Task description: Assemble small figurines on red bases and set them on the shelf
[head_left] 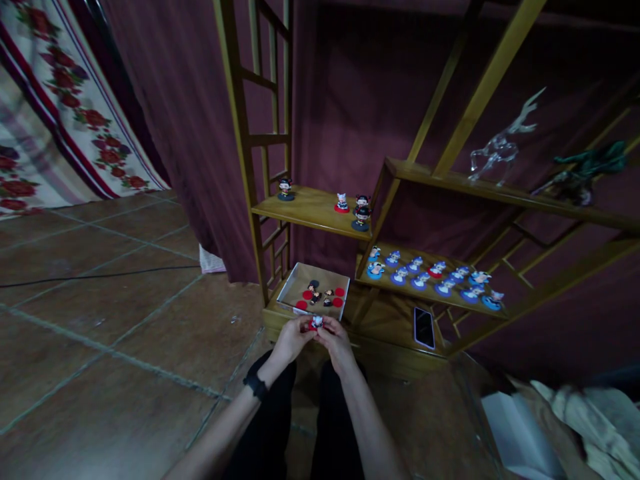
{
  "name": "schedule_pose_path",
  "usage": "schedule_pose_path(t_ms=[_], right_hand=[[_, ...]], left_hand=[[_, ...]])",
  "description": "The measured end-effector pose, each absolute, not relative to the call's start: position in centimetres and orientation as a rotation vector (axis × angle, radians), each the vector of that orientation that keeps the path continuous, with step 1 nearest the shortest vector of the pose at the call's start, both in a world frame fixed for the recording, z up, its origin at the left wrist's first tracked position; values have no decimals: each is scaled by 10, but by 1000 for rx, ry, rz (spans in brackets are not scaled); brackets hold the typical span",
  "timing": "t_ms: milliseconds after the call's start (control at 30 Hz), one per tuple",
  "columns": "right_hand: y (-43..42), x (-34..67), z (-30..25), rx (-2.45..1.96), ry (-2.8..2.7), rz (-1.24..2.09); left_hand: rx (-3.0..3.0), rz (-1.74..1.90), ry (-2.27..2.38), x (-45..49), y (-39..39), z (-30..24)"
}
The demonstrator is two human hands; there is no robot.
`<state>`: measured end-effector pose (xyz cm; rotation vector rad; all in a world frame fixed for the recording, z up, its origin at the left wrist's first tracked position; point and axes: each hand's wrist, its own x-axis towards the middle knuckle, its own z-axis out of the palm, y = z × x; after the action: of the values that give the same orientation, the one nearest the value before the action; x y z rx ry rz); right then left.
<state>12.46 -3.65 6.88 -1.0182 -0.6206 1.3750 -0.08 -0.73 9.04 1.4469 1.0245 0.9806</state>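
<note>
Between my two hands is a small white figurine with red at its base. My left hand grips it from the left, and my right hand closes on it from the right. Just beyond my fingers sits a shallow open box holding several dark-haired figurines and red discs. On the small upper shelf, a white figurine on a red base stands near two dark-haired figurines at the right end. Another dark-haired figurine stands at the left end.
A lower right shelf bears several figurines on blue, purple and red bases. Below it lies a phone. A clear glass animal figure and a green ornament stand higher up. A white box is at the lower right.
</note>
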Motion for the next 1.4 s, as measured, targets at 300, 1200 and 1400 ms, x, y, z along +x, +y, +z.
schedule_pose_path(t_ms=[300, 1200, 1400], right_hand=[[-17, 134, 23, -1105, -558, 1383], [-3, 147, -3, -1016, -523, 1514], [-9, 147, 3, -961, -551, 1526]], left_hand=[[858, 928, 972, 10, 14, 45], [2434, 594, 1140, -1, 1, 48], [2441, 654, 1066, -4, -3, 58]])
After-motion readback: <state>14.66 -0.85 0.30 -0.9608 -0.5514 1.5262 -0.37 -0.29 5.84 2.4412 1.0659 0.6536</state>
